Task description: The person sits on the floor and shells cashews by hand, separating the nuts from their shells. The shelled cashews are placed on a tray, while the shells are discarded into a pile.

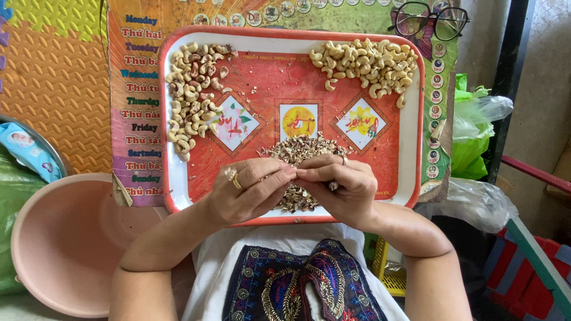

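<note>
Scanning left to right: one pink plastic basin [65,238] is seen at the left, beside one red tray [410,119] with a white rim. Three heaps are counted on the tray: unpeeled cashews [191,89] along its left side, too many to count; a pile of peeled skins [300,151] at the near centre; peeled pale cashews [366,62] at the top right, also uncountable. One pair of glasses [429,19] lies beyond the tray's top right corner.

Both hands are held together over the skin pile. The left hand [250,190] is curled, fingertips pinched toward the right hand [342,187], which is closed on a small nut [333,186], mostly hidden between the fingers. One ring is seen on each hand.

Handling judgement: a cashew kernel is light, hard but brittle, likely to split along its curve if squeezed. A hold by the ends between thumb and fingertips looks best, with the papery skin scraped off lightly. The skins are flaky and easily scattered.
</note>
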